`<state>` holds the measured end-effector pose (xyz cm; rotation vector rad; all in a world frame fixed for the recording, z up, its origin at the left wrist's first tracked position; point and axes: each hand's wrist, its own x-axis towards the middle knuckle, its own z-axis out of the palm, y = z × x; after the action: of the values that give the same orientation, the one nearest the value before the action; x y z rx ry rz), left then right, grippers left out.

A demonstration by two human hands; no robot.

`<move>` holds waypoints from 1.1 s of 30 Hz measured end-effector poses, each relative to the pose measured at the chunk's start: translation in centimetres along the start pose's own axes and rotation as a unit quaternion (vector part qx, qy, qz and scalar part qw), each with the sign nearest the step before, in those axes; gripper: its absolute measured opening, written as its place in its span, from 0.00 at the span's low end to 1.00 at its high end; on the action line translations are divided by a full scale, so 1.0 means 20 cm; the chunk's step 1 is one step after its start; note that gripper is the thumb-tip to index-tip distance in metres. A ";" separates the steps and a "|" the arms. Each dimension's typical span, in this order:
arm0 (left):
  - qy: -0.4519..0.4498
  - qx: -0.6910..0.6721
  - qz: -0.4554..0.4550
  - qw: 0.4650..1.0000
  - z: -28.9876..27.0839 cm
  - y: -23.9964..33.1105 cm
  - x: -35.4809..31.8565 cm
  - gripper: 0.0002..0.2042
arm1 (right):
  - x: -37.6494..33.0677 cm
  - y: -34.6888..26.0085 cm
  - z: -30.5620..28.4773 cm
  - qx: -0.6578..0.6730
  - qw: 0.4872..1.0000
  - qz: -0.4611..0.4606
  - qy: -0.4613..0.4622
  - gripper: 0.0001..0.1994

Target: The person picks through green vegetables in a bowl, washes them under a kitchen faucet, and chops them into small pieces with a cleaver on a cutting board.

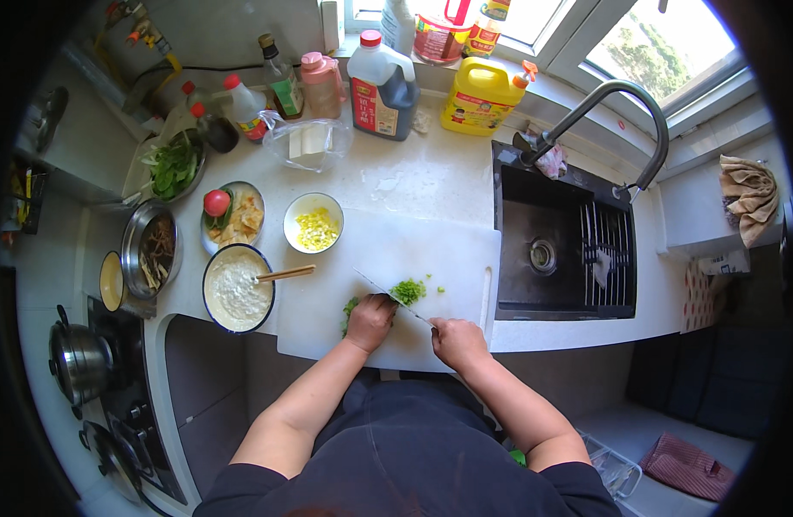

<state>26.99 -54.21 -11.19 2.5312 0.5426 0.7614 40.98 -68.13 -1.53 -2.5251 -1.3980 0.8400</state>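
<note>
We stand at the worktop (431, 172) with a white cutting board (388, 250) in front of us. Our right hand (458, 341) has its fingers closed around the handle of a knife (388, 293), whose blade runs slantwise up to the left across the board. Our left hand (370, 320) rests on the board with fingers curled down over a bunch of green stalks (349, 308), pressed right against the blade. A small heap of chopped greens (408, 291) lies just beyond the blade. To the left of the board we see a bowl of flour (237, 289) with chopsticks (286, 274) across its rim, and a bowl of yellow pieces (314, 223). The black sink (517, 250) lies to the right.
</note>
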 end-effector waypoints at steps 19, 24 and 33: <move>-0.012 0.015 -0.007 1.000 -0.02 -0.01 -0.03 0.05 | 0.02 -0.02 0.09 -0.009 0.999 -0.019 0.027 0.11; 0.013 -0.013 -0.017 1.000 -0.01 0.01 -0.01 0.03 | 0.06 -0.01 0.10 0.028 0.998 -0.015 0.047 0.11; 0.017 0.031 -0.001 0.999 -0.01 0.01 0.00 0.03 | 0.01 -0.02 0.07 -0.028 0.999 -0.019 0.025 0.10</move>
<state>26.91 -54.30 -11.00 2.5781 0.5895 0.7997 39.97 -67.99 -2.58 -2.5327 -1.4689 0.7363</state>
